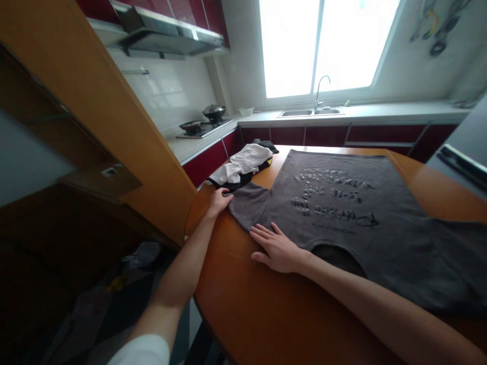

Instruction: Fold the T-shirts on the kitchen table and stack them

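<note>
T-shirt (342, 213), dark grey with raised lettering on the chest, lies spread flat on the round wooden table (266, 314), covering most of its right half. Its collar sits at the near edge and its hem at the far edge, so its length runs away from the viewer. The left hand (219, 202) pinches the sleeve end near the table's left edge. The right hand (277, 248) presses flat, fingers extended, beside the collar. A pile of clothes (243, 165) sits at the far-left edge. The sink (310, 112) under the window looks empty.

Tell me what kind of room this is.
Most likely a home kitchen: a sink under the window, a stove with pans below a range hood, and a wooden table.
</note>
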`<state>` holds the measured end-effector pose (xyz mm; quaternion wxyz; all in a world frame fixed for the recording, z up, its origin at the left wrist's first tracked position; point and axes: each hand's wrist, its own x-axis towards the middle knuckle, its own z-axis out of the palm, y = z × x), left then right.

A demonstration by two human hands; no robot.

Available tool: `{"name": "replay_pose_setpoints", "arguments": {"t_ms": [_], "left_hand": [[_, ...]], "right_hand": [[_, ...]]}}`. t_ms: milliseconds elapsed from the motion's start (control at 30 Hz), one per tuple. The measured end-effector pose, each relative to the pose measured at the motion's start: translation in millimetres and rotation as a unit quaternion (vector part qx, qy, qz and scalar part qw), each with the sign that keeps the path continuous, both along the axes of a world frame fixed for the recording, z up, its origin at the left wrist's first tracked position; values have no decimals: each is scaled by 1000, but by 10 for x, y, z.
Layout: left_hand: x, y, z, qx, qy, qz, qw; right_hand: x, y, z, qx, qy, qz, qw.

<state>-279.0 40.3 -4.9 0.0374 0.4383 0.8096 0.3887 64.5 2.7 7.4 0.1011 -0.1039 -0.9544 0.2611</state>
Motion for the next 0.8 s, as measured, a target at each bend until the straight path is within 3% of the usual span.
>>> {"name": "replay_pose_setpoints", "arguments": {"t_ms": [133,233,300,400,467,533,600,633,700,800], "left_hand": [[69,-3,20,53,-1,4,999],[258,0,131,156,-48,3,987],[490,13,281,221,-87,-16,971],[977,44,572,251,-88,-85,960],[1326,71,740,242,-80,-157,954],[1613,108,831,192,-105,-272,937],[1774,161,814,121,-142,-378,907],[1795,194,766,97,-156,-403,897],[1722,268,605,103,-153,-373,909],[1427,368,304,137,-66,-266,952]], "right_hand": [[-41,70,-66,-74,46,-4,996],[-127,201,-118,-177,156,-73,969],[-170,337,-120,-263,244,-151,921],[-144,561,-57,-385,308,-235,838],[-73,681,-3,-451,321,-268,788],[3,764,24,-488,338,-293,750],[56,818,1,-472,365,-316,738],[69,841,-28,-446,379,-329,742],[71,881,-112,-387,391,-357,755],[43,933,-241,-349,360,-386,774]]}}
